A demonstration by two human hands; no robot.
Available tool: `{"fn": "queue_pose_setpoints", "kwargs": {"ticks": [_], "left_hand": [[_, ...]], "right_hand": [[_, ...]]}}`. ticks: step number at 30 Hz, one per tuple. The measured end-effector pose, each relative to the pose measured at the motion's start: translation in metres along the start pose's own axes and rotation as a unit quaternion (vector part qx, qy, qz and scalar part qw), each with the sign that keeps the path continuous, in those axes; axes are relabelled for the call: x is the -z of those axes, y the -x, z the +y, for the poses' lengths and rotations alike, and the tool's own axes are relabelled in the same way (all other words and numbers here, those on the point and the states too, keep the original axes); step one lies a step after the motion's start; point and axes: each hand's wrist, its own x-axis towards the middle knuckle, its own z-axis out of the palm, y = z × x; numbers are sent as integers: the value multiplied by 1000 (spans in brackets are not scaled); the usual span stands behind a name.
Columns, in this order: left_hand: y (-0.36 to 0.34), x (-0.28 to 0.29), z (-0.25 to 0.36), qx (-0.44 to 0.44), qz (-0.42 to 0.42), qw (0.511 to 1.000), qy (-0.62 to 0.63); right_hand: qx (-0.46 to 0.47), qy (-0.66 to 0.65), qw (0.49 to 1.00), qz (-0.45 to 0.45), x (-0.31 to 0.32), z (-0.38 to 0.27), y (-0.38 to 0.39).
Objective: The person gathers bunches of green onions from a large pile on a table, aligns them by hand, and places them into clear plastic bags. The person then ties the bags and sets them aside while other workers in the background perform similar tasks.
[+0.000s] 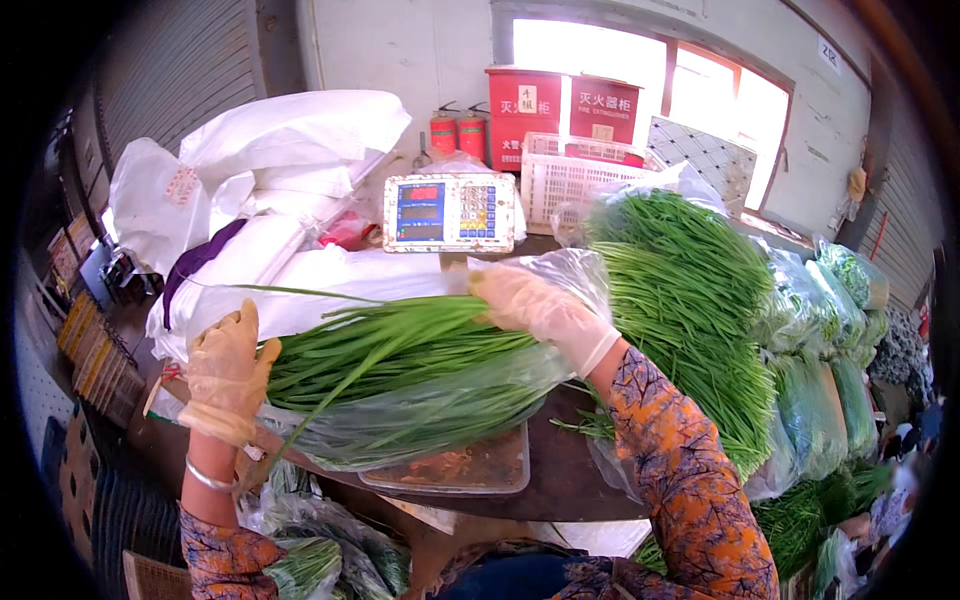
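A long bundle of green garlic chives (400,345) lies across the scale, partly inside a clear plastic bag (430,425). My right hand (545,312), in a thin pale glove, is closed on the bag's upper edge at the bundle's right end. At the left end, my left hand (225,375), gloved too, has its fingers curled beside the leaf tips; what they grip is hidden. Below the bundle shows the scale's worn metal pan (465,470). The scale's display and keypad (450,213) stand behind it.
A large pile of loose chives (690,310) rests on the table to the right, with bagged greens (810,410) beyond. White plastic sheets (270,240) are heaped at the left. A white crate (585,180), fire extinguishers (458,135) and red cabinets (560,110) stand behind.
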Motion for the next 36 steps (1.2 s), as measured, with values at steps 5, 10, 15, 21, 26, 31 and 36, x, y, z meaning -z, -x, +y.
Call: {"fn": "queue_pose_setpoints", "kwargs": {"ticks": [5, 10, 15, 21, 26, 31, 36], "left_hand": [[17, 34, 75, -175, 137, 963, 153], [29, 51, 86, -223, 138, 949, 176], [24, 20, 44, -98, 151, 981, 78], [25, 6, 1, -31, 249, 964, 84], [17, 10, 16, -2, 303, 953, 18], [1, -27, -10, 89, 363, 910, 180], [19, -119, -105, 79, 103, 805, 578]], "right_hand": [[-139, -253, 944, 158, 63, -42, 7], [-149, -338, 826, 426, 143, -8, 54], [-404, -125, 803, 419, 107, 88, 171], [-625, -9, 779, -49, -60, 164, 368], [-484, -51, 858, 167, -23, 105, 311], [-304, -106, 939, 123, 16, -26, 206], [-282, -126, 923, 228, -14, -16, 175]]}}
